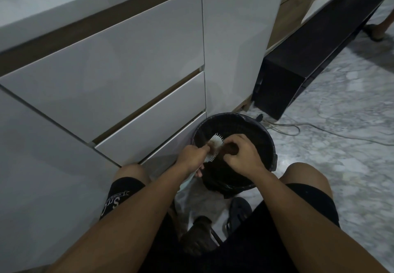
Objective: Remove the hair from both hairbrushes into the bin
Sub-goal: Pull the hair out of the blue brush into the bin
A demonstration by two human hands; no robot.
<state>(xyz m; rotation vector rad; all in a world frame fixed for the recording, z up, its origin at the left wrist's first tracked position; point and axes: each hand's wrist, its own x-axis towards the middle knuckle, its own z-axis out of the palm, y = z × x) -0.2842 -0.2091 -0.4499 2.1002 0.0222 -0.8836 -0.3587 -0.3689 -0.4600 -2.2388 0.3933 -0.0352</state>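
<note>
Bin [267, 142] mouth open, dark inside; both hands sit over its near-left part: left hand [193, 157] gripping hairbrush [215, 144], right hand [243, 155] pinching at the bristles. Far and right parts of the opening unobstructed. White cabinet drawers [132, 59] stand tight against bin's left and rear, no passage there. Knees flank the bin on the near side, narrowing approach to the gap between them. Sandal [238, 213] on floor in that gap. Right of bin, marble floor [341, 144] open; cables [298, 126] trail across it behind. Dark low unit [298, 70] blocks rear right.
</note>
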